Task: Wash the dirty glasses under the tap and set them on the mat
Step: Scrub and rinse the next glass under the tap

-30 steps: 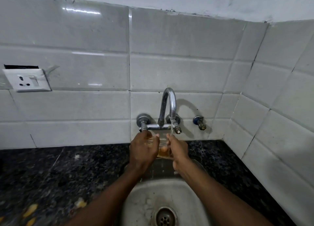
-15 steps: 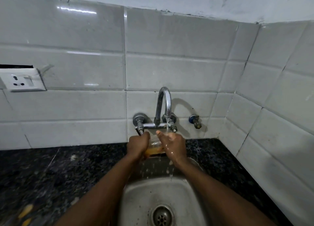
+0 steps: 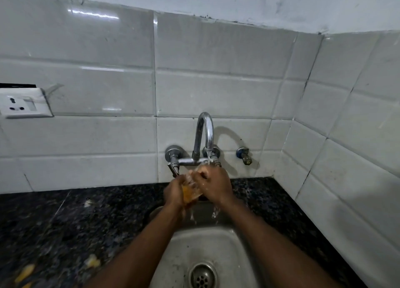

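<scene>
Just below the tap, our left grip wraps the orange-stained glass, while our right grip curls its fingers over the rim; water drips into the sink beneath the tap.

Glass between left hand and right hand: clear, amber-orange tint. Tap above the hands: shiny chrome. Valve right of the right hand: blue collar, brass tip. Sink below: dull grey steel. Counter either side: black granite, pale speckle. Scraps well left of the left hand: yellow. Tiles behind: glossy white.
</scene>
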`<state>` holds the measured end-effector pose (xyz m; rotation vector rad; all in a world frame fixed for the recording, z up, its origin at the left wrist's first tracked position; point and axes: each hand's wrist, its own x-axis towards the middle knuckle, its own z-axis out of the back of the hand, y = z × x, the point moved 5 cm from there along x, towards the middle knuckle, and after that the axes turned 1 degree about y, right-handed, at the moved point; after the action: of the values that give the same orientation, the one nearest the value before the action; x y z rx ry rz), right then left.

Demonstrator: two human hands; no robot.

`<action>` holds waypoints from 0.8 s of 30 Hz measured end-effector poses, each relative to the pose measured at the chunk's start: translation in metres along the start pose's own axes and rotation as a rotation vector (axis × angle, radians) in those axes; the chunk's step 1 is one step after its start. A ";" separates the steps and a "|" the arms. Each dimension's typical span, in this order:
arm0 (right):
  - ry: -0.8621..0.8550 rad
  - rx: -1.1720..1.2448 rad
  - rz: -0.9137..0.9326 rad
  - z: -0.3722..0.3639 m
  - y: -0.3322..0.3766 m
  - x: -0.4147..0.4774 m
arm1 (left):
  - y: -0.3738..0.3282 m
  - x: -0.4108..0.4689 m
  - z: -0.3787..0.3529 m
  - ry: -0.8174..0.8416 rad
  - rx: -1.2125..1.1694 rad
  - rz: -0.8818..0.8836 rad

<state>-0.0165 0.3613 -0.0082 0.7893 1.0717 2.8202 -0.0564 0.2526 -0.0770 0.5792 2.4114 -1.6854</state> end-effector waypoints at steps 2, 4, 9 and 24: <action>-0.222 0.505 -0.383 -0.009 -0.025 -0.018 | -0.027 -0.001 0.000 -0.180 0.410 -0.285; -0.317 0.756 -0.752 -0.028 -0.049 -0.036 | -0.048 -0.007 -0.012 -0.259 0.885 -0.535; -0.053 0.522 -0.857 -0.048 -0.056 -0.041 | -0.054 -0.004 -0.016 -0.214 1.100 -0.612; 0.657 -0.547 -0.050 0.008 0.002 0.018 | -0.044 -0.004 0.006 -0.026 0.726 -0.720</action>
<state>-0.0278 0.3678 0.0062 -0.2181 0.2607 3.1429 -0.0703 0.2330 -0.0397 -0.3238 2.0435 -2.8470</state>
